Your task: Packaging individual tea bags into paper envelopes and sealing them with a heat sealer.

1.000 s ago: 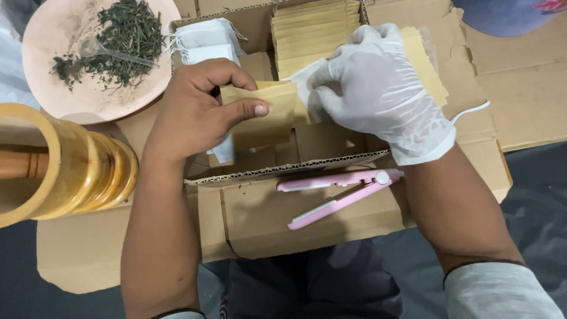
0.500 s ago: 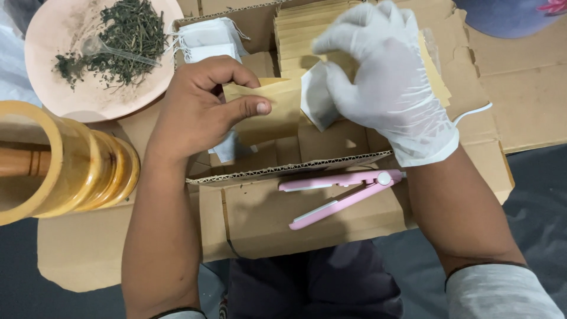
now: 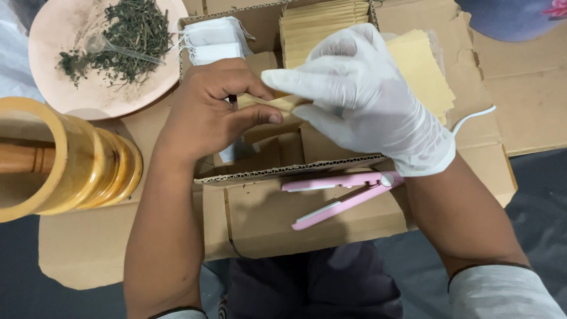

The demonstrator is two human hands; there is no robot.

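At frame centre, the bare left hand (image 3: 207, 115) and gloved right hand (image 3: 360, 94) both pinch a tan paper envelope (image 3: 277, 105) (light, flimsy, creasable); best held by its edges.

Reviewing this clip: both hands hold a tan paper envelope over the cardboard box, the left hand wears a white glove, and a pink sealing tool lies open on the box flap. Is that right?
Not quite. The head view shows the white glove on the right hand; the left hand is bare. The rest stands: both hold the tan paper envelope over the cardboard box, and the pink sealing tool lies open on the flap.
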